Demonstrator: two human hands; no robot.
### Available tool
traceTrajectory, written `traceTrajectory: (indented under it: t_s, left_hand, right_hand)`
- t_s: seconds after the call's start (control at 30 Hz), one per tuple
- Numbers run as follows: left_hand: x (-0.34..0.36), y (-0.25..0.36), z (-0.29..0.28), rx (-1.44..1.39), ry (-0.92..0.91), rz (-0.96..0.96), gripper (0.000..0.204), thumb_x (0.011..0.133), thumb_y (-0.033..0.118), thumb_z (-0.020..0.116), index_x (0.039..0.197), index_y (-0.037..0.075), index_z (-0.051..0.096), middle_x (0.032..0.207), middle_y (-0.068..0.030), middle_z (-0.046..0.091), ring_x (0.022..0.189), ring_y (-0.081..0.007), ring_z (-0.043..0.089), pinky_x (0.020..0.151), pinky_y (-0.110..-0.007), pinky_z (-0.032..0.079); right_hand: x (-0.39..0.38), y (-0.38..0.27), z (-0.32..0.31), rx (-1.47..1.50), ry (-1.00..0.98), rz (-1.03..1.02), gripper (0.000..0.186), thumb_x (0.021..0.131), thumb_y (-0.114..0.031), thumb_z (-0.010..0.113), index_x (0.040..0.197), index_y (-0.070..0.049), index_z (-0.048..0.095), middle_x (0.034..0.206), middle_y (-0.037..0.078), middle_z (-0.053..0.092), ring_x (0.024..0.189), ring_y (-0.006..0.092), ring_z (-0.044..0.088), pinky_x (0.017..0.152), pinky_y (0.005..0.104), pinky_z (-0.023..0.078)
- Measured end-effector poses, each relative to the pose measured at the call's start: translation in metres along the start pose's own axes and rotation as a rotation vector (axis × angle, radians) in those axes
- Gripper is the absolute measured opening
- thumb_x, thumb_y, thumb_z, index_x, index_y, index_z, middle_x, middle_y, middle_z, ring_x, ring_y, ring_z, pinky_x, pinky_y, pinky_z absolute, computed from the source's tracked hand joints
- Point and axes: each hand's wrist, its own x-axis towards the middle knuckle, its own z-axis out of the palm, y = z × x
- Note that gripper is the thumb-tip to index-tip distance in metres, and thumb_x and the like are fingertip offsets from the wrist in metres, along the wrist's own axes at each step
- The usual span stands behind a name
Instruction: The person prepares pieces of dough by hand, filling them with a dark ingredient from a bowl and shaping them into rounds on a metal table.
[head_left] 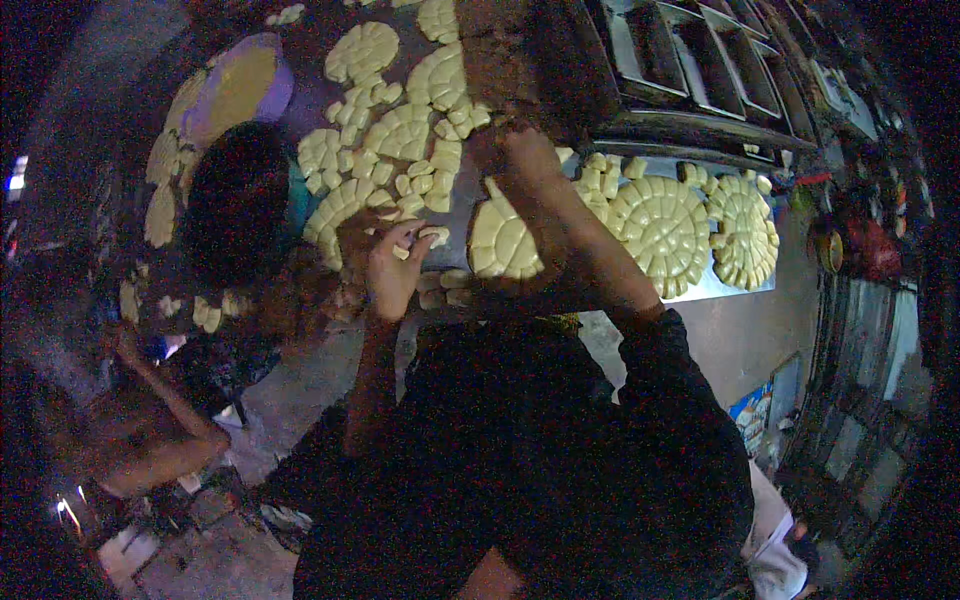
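Dough [400,132] crowds tabletop [462,215]; dim room [720,350], seemingly cluttered.

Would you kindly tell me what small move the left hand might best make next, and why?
Perhaps the left hand should guide the small dough piece at its thumb to the near edge of the segmented dough round: the piece is already at the hand, and the round lies just to its right. Whether the piece is firmly pinched is hard to tell.
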Motion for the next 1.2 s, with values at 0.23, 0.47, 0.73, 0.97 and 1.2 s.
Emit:
traceTrajectory:
  t_s: [0.23,0.47,0.73,0.97,1.2]
  left_hand:
    - [-0.015,0.068,-0.031,-0.411,0.238,-0.14,0.027,0.091,0.017,0.066,0.113,0.002,0.064,0.1,-0.01,0.065,0.091,-0.0198,0.063,0.08,-0.033,0.052]
    - [-0.007,0.122,-0.062,-0.655,0.41,-0.112,0.019,0.089,0.01,0.066,0.106,0.002,0.061,0.099,-0.0099,0.062,0.093,-0.0191,0.063,0.081,-0.032,0.052]
    - [0.027,0.055,-0.113,-0.195,0.687,0.728,0.031,0.098,0.033,0.051,0.11,0.006,0.062,0.099,-0.0125,0.06,0.088,-0.0288,0.063,0.085,-0.044,0.051]
    - [0.042,-0.004,-0.127,-0.215,0.85,0.691,0.047,0.09,0.026,0.061,0.126,0.001,0.044,0.116,-0.0157,0.054,0.105,-0.0287,0.056,0.095,-0.042,0.045]
    - [0.113,-0.062,-0.163,-0.462,1.079,0.254,0.078,0.083,0.019,0.07,0.143,-0.003,0.026,0.133,-0.0188,0.049,0.122,-0.0285,0.049,0.105,-0.041,0.039]
  right_hand:
    - [-0.043,-0.044,-0.044,1.062,0.051,-0.147,0.024,0.092,-0.015,0.065,0.113,-0.005,0.07,0.099,0.011,0.072,0.092,0.0193,0.067,0.086,0.0332,0.05]
    - [-0.08,-0.131,-0.105,1.377,-0.136,-0.19,0.025,0.079,0.002,0.076,0.103,-0.001,0.072,0.107,0.011,0.07,0.1,0.0161,0.064,0.091,0.0304,0.05]
    - [-0.059,-0.206,-0.101,1.383,-0.192,-0.14,0.02,0.077,0.003,0.075,0.097,0.002,0.071,0.098,0.011,0.072,0.092,0.0179,0.068,0.087,0.0319,0.052]
    - [-0.032,-0.317,-0.104,1.38,-0.336,-0.419,0.059,0.081,0.007,0.065,0.136,-0.001,0.046,0.132,0.013,0.056,0.115,0.0205,0.058,0.1,0.0349,0.045]
    - [0.066,-0.373,-0.078,1.498,-0.741,-0.389,0.075,0.087,-0.012,0.069,0.15,-0.009,0.027,0.138,0.012,0.049,0.118,0.0193,0.054,0.095,0.0308,0.046]
